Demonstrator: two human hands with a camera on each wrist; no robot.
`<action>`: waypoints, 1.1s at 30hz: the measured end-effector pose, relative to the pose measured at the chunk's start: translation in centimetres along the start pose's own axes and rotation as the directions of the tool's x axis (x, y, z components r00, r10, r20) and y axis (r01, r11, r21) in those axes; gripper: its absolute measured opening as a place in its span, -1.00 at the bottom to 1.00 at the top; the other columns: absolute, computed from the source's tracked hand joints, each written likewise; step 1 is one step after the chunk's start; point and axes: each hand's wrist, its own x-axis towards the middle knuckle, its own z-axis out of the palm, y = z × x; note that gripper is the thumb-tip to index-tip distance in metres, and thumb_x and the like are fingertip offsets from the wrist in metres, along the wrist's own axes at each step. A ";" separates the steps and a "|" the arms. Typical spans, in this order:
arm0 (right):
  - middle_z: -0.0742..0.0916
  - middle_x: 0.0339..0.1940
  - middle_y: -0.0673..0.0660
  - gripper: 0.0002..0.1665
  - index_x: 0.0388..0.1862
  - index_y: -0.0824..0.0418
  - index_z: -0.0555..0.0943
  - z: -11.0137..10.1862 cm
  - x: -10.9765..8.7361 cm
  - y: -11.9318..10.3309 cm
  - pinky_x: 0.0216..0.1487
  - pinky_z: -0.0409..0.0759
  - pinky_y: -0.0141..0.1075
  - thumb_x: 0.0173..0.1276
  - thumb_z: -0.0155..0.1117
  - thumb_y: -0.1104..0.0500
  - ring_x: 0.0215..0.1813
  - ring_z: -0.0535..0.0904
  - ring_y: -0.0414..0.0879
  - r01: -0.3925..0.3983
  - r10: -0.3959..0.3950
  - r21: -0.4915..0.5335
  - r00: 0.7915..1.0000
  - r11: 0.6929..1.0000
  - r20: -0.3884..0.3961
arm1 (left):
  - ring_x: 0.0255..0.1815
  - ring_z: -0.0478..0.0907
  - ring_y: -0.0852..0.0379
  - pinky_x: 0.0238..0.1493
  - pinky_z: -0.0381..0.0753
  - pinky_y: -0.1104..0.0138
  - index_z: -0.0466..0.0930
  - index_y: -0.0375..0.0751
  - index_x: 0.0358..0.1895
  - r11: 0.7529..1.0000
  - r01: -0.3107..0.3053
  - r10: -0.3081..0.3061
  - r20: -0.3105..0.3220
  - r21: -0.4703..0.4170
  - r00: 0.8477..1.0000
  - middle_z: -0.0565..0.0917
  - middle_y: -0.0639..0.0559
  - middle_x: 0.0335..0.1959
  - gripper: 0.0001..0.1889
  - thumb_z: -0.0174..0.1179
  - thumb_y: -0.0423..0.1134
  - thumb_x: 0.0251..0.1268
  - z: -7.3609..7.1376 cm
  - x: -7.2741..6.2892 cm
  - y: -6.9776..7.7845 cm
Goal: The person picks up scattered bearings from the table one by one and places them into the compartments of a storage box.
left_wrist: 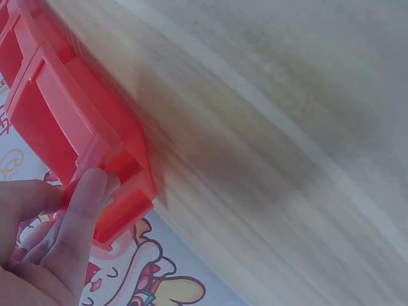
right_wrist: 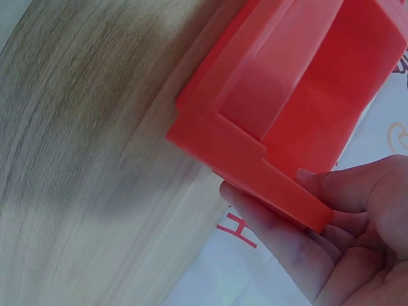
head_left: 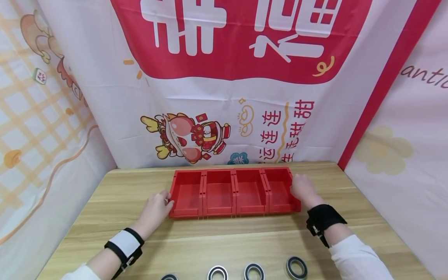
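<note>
Four-sided red parts bins (head_left: 218, 196), several joined in a row, stand near the back of the wooden table, their hollows facing up. At the row's left end, my left hand (head_left: 156, 210) grips the side wall of the end bin (left_wrist: 54, 137) between thumb and fingers. My right hand (head_left: 303, 190) pinches the right end wall, thumb on the inner side and fingers along the outside of the red bin (right_wrist: 248, 153). Part of that wall is hidden behind the hand in the head view.
Along the table's near edge lie several ring bearings, among them one bearing (head_left: 296, 267) at the right and another bearing (head_left: 217, 273) nearer the middle. A printed cloth (head_left: 224, 89) hangs right behind the wooden table (head_left: 231, 241), with more cloth at both sides.
</note>
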 end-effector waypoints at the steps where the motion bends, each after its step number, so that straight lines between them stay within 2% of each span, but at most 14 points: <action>1: 0.55 -0.67 0.19 -0.89 -0.57 0.43 0.51 0.0 -0.1 -0.1 -0.52 0.52 -0.17 0.13 0.18 0.43 -0.57 0.47 0.02 -0.002 0.002 0.002 1.000 1.000 0.001 | -0.66 0.46 0.22 -0.62 0.53 0.47 0.56 -0.40 -0.32 1.000 0.006 -0.006 0.006 -0.002 1.000 0.60 -0.07 -0.57 -0.86 0.33 -0.43 0.11 -0.1 -0.1 0.0; 5: 0.54 -0.68 0.17 -0.88 -0.53 0.44 0.53 0.0 -0.1 -0.2 -0.55 0.49 -0.22 0.17 0.21 0.41 -0.58 0.46 -0.01 -0.017 0.017 0.021 0.999 1.000 0.030 | -0.65 0.47 0.23 -0.61 0.55 0.47 0.57 -0.44 -0.27 1.000 0.021 -0.021 0.028 -0.002 0.999 0.61 -0.09 -0.54 -0.83 0.33 -0.44 0.10 -0.5 -0.2 0.1; 9: 0.57 -0.63 0.17 -0.86 -0.39 0.47 0.56 -0.3 -0.1 0.1 -0.53 0.49 -0.27 0.27 0.22 0.35 -0.56 0.48 -0.04 -0.052 0.039 0.107 0.992 0.993 0.121 | -0.67 0.43 0.21 -0.64 0.50 0.45 0.51 -0.40 -0.27 1.000 0.028 -0.029 0.045 0.008 0.999 0.55 -0.04 -0.59 -0.82 0.31 -0.44 0.12 -0.8 0.0 0.3; 12: 0.66 -0.38 0.33 -0.62 -0.02 0.56 0.49 -1.1 -0.4 0.4 -0.32 0.66 -0.19 0.34 0.21 0.25 -0.38 0.60 0.05 -0.075 0.044 0.166 0.983 0.983 0.180 | -0.68 0.41 0.19 -0.66 0.45 0.42 0.43 -0.36 -0.28 0.999 0.045 -0.046 0.069 0.014 0.997 0.49 0.00 -0.63 -0.80 0.29 -0.44 0.13 -1.0 0.3 0.5; 15: 0.59 -0.01 0.53 -0.28 0.30 0.61 0.21 -2.4 -1.5 0.4 -0.03 0.61 0.05 0.36 0.21 0.17 -0.05 0.60 0.27 -0.030 0.005 0.180 0.990 0.983 0.139 | -0.66 0.42 0.16 -0.62 0.47 0.38 0.39 -0.40 -0.22 0.995 0.096 -0.096 0.123 0.008 0.988 0.49 -0.03 -0.60 -0.74 0.29 -0.39 0.14 -1.3 0.9 0.6; 17: 0.48 0.16 0.57 -0.12 0.41 0.56 0.05 -3.3 -2.7 0.2 0.08 0.50 0.16 0.35 0.23 0.13 0.13 0.48 0.38 0.014 -0.028 0.161 0.996 0.987 0.084 | -0.62 0.45 0.14 -0.58 0.49 0.36 0.37 -0.48 -0.10 0.988 0.152 -0.151 0.179 0.009 0.972 0.52 -0.06 -0.56 -0.62 0.28 -0.28 0.20 -1.6 1.4 0.7; 21: 0.26 0.37 0.52 0.05 0.52 0.34 -0.09 -4.5 -5.8 -0.6 0.19 0.32 0.28 0.28 0.31 0.06 0.34 0.20 0.44 0.113 -0.113 0.107 0.994 0.988 -0.006 | -0.59 0.55 0.06 -0.50 0.60 0.29 0.34 -0.59 0.10 0.974 0.224 -0.220 0.291 0.020 0.931 0.56 -0.10 -0.50 -0.42 0.16 -0.05 0.33 -2.3 2.8 0.6; 26: -0.03 0.53 0.35 0.10 0.55 0.14 -0.09 -4.2 -10.3 -2.1 0.22 0.05 0.45 0.23 0.35 -0.03 0.48 -0.18 0.40 0.236 -0.234 0.018 0.970 0.972 -0.071 | -0.60 0.63 -0.01 -0.51 0.68 0.19 0.42 -0.56 0.05 0.957 0.288 -0.254 0.408 -0.022 0.877 0.59 -0.11 -0.52 -0.48 0.06 -0.05 0.40 -2.8 4.9 0.2; 28: -0.14 0.55 0.27 0.08 0.56 0.04 -0.06 -3.6 -12.0 -2.6 0.17 0.01 0.50 0.22 0.35 -0.07 0.50 -0.32 0.36 0.280 -0.278 0.019 0.958 0.960 -0.069 | -0.60 0.62 0.00 -0.52 0.68 0.20 0.44 -0.52 0.03 0.946 0.320 -0.269 0.439 -0.045 0.857 0.61 -0.14 -0.49 -0.54 0.07 -0.09 0.39 -2.8 5.6 0.2; 30: -0.20 0.56 0.19 0.07 0.56 -0.08 -0.04 -2.6 -13.5 -3.0 0.15 0.01 0.52 0.21 0.34 -0.12 0.50 -0.39 0.31 0.318 -0.316 0.035 0.948 0.948 -0.046 | -0.61 0.61 0.02 -0.53 0.68 0.20 0.47 -0.49 0.01 0.945 0.324 -0.268 0.453 -0.050 0.850 0.62 -0.15 -0.45 -0.60 0.11 -0.14 0.37 -2.6 6.1 0.2; 33: -0.16 0.57 0.13 0.04 0.55 -0.20 -0.03 -0.8 -15.4 -3.2 0.12 0.08 0.52 0.20 0.31 -0.21 0.51 -0.36 0.30 0.344 -0.346 0.062 0.937 0.937 0.038 | -0.63 0.61 0.04 -0.52 0.69 0.18 0.51 -0.46 -0.07 0.944 0.326 -0.264 0.471 -0.055 0.842 0.63 -0.16 -0.44 -0.71 0.13 -0.25 0.34 -2.3 6.6 0.1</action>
